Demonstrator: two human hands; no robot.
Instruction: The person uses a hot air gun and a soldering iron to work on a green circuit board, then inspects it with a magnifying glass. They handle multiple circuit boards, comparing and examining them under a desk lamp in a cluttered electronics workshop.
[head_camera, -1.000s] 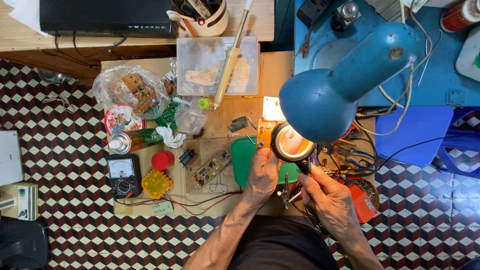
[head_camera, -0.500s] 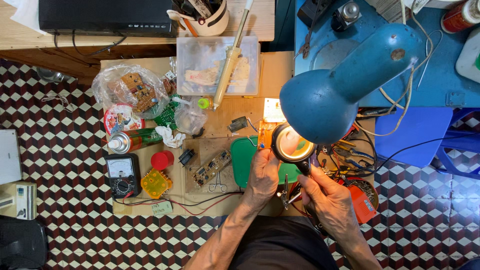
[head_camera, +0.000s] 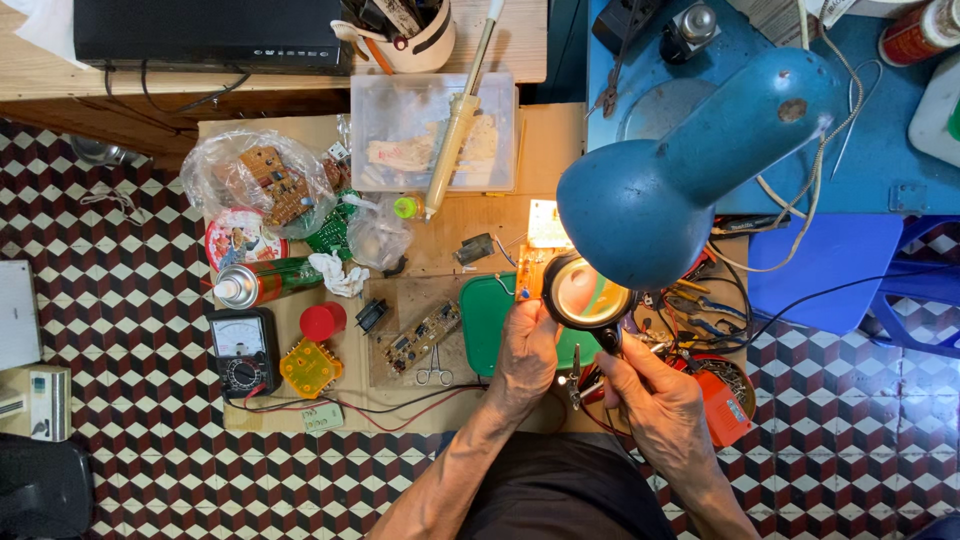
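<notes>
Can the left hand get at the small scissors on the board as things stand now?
Probably not right away: the left hand is busy holding the orange circuit board under the magnifier. The small scissors lie uncovered just left of that forearm, with nothing between.

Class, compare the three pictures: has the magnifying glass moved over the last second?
No. The magnifying glass sits at the same spot under the blue lamp, beside the green tray, held by the right hand.
</notes>
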